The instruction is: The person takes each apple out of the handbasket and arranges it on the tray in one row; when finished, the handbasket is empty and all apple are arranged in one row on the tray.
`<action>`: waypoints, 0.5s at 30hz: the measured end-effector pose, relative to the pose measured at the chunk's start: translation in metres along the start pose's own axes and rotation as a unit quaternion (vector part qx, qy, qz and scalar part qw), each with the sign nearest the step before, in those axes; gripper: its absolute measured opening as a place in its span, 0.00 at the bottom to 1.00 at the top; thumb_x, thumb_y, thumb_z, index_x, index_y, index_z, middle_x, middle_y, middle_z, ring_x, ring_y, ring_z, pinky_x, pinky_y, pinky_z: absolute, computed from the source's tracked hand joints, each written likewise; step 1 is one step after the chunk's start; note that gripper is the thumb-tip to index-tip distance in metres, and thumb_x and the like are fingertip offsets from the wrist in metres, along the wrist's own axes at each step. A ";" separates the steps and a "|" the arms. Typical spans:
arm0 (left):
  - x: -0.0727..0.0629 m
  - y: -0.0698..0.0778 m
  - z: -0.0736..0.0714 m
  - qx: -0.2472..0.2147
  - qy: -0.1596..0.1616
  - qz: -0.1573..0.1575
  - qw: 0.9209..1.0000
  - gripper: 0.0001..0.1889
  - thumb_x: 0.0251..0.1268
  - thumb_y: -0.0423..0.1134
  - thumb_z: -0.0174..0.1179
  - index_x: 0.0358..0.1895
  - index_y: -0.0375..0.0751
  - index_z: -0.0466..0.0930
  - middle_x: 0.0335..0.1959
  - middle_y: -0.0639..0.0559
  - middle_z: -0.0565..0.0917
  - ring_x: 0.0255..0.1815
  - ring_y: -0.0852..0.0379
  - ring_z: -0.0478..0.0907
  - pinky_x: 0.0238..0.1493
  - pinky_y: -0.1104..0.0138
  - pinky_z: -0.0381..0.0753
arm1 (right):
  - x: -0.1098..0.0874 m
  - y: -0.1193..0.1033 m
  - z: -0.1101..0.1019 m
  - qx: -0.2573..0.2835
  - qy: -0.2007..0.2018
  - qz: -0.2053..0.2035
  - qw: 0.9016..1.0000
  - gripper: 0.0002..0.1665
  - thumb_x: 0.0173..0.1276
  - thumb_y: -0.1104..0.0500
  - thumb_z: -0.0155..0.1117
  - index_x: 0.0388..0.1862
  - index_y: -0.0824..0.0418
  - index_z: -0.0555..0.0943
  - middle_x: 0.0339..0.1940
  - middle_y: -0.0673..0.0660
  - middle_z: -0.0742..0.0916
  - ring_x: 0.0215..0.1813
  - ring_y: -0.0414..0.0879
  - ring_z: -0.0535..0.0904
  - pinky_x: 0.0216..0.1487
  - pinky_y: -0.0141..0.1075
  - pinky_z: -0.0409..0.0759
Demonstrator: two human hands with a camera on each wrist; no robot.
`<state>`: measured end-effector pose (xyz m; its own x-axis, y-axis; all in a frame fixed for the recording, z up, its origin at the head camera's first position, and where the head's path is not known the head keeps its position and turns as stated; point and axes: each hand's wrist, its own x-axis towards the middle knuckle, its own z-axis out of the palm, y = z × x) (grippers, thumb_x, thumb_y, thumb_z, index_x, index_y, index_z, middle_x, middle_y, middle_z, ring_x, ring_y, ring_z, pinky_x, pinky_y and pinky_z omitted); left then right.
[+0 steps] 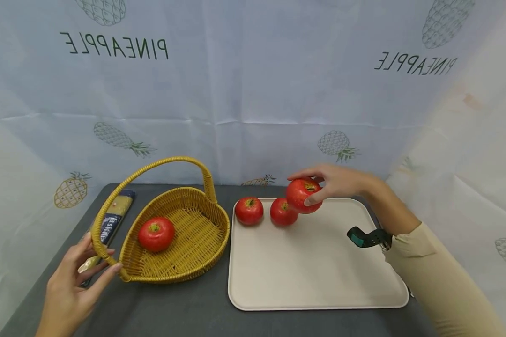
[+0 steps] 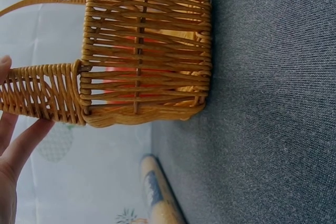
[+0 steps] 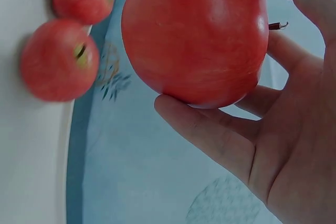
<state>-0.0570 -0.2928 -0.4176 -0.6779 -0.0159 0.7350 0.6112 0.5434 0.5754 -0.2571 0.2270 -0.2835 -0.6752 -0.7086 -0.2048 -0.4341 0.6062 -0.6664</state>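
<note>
My right hand (image 1: 335, 181) grips a red apple (image 1: 300, 194) and holds it raised over the back of the beige tray (image 1: 312, 271). The right wrist view shows the held apple (image 3: 197, 35) between thumb and fingers, its stem toward the palm. Two more apples rest on the tray, a left one (image 1: 249, 210) and a nearer-to-hand one (image 1: 281, 214). On the left stands a yellow wicker basket (image 1: 202, 234) with one apple (image 1: 156, 234) inside. My left hand (image 1: 73, 281) holds the base of the basket's handle (image 2: 42, 92) between thumb and fingers.
A long packet (image 1: 113, 217) with a dark blue label lies behind the left hand, beside the basket. Everything stands on a dark grey cloth surface (image 1: 185, 309). A white curtain (image 1: 236, 84) with pineapple prints hangs right behind the tray and basket.
</note>
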 end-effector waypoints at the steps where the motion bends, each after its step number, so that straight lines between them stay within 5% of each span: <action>1: 0.000 0.000 0.000 -0.001 0.001 -0.001 1.000 0.48 0.60 0.55 0.66 0.73 0.20 0.60 0.57 0.64 0.76 0.56 0.76 0.81 0.51 0.87 0.83 | -0.003 0.005 0.000 -0.001 0.003 0.000 1.000 0.37 0.64 0.54 0.71 0.73 0.54 0.75 0.65 0.58 0.83 0.63 0.53 0.78 0.55 0.37 0.89; 15: 0.001 0.000 0.002 -0.007 0.009 -0.002 1.000 0.48 0.60 0.55 0.67 0.72 0.19 0.60 0.57 0.64 0.77 0.55 0.77 0.81 0.49 0.88 0.83 | -0.023 0.064 0.016 0.056 0.039 0.103 0.992 0.42 0.57 0.52 0.76 0.69 0.57 0.71 0.64 0.63 0.79 0.66 0.59 0.73 0.50 0.42 0.93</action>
<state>-0.0586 -0.2911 -0.4176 -0.6728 -0.0319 0.7392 0.6148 0.5316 0.5826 -0.2597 0.2769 -0.3330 -0.7888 -0.5413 -0.2913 -0.2165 0.6882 -0.6925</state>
